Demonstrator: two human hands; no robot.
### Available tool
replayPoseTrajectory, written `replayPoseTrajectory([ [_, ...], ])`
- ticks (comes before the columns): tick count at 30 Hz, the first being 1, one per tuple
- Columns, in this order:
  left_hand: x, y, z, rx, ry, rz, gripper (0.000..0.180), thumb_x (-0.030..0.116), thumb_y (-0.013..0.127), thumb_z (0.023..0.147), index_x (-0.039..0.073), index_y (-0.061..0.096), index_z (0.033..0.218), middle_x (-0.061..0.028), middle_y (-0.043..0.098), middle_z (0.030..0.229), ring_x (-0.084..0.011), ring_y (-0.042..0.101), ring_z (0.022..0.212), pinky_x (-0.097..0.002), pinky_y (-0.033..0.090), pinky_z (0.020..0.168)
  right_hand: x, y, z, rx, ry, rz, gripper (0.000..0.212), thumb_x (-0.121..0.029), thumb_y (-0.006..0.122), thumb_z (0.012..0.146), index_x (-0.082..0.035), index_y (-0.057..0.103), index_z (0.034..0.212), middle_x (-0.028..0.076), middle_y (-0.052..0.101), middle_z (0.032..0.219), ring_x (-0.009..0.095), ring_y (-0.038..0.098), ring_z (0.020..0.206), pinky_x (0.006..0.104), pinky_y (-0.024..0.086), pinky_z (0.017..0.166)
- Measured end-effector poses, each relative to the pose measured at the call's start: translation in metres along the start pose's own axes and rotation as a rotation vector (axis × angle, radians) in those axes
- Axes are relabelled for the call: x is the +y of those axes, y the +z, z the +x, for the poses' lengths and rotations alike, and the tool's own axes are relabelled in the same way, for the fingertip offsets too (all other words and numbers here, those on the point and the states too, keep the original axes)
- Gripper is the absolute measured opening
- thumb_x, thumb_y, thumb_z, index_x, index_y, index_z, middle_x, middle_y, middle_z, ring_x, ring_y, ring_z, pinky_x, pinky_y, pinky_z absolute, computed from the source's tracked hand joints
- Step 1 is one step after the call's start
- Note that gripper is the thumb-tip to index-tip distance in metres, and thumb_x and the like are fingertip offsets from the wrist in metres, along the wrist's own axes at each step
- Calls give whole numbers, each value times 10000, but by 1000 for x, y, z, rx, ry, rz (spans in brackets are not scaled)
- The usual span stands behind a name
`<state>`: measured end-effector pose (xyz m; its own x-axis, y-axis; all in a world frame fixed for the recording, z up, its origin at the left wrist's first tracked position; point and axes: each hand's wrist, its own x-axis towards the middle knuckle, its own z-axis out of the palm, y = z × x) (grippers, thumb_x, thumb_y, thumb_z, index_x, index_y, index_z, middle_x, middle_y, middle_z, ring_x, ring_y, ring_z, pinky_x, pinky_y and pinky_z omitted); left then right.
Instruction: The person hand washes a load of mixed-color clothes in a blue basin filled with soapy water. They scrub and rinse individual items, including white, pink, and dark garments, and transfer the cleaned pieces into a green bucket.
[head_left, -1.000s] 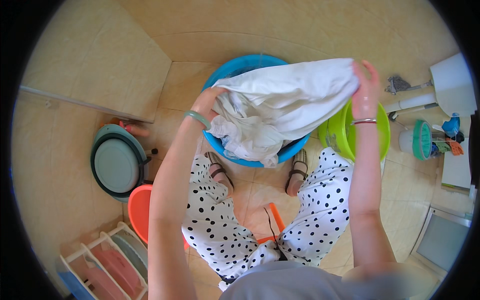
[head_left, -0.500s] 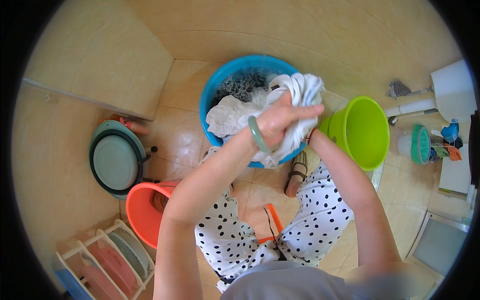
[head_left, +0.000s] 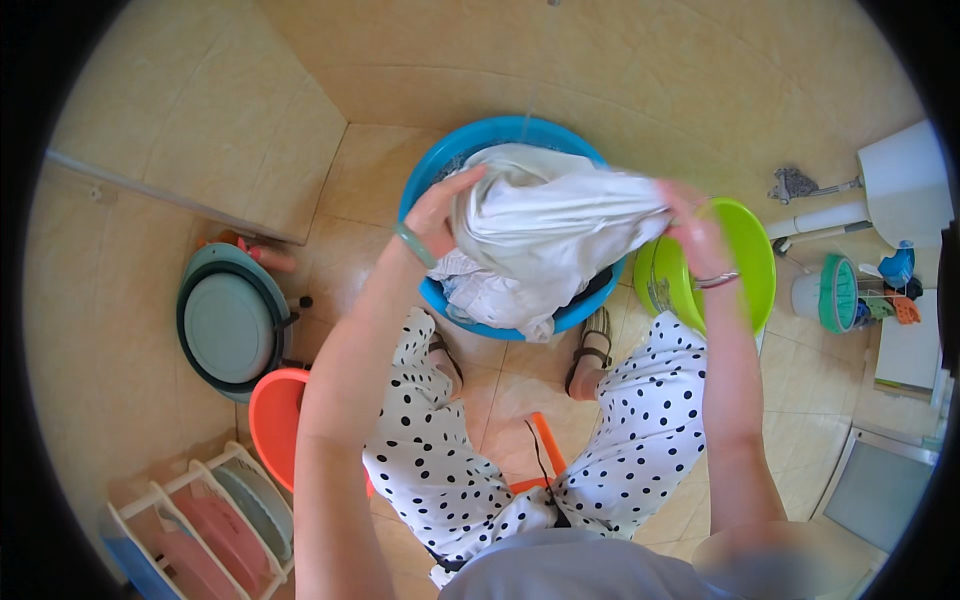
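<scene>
A wet white garment (head_left: 555,205) is stretched between my hands above a blue basin (head_left: 425,165). My left hand (head_left: 440,215), with a green bangle at its wrist, grips the garment's left end. My right hand (head_left: 697,235), a little blurred, is closed on the bunched right end, over the edge of a lime-green bucket (head_left: 735,270). Part of the cloth hangs toward the basin's near rim. More white laundry (head_left: 480,290) lies in the basin under it. The cloth hides most of the basin's inside.
At the left are an orange bucket (head_left: 275,425), folded grey-green basins (head_left: 230,325) and a rack holding several basins (head_left: 215,530). Tiled wall stands behind the blue basin. To the right are a small bin (head_left: 838,290) and a toilet brush (head_left: 795,185).
My hands have moved apart, the left leftward and the right rightward. The white garment, bunched up before, is now spread between them. The basin's dark sudsy water is mostly covered.
</scene>
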<state>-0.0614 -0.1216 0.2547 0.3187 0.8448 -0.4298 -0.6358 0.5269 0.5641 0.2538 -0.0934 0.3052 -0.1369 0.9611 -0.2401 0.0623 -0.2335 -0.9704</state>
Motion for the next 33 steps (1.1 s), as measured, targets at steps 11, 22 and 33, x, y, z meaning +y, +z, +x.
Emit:
replayPoseTrajectory([
  [11,-103,127,79,-254,-356,45,883,722,518,812,274,203,1504,-127,156,1556,-469,270,1349,-664,402,964,-139,-80,-71,543,-470,675,359,-321,509,979,-55,542,1218,84,580,1252,229,508,1194,434,364,1031],
  [22,-268,280,200,-401,-515,453,427,331,483,966,55,490,1292,-171,541,1286,-330,657,975,-439,617,669,-31,-241,-69,604,-517,390,292,-124,607,906,29,551,1148,143,606,1137,246,571,1057,394,433,947],
  [33,-208,159,190,-170,-406,367,429,244,542,960,24,448,1316,-179,568,1133,-367,658,943,-435,601,759,92,-187,-10,646,-509,-1231,155,-167,670,849,-81,671,978,106,667,1011,307,588,984,366,466,855],
])
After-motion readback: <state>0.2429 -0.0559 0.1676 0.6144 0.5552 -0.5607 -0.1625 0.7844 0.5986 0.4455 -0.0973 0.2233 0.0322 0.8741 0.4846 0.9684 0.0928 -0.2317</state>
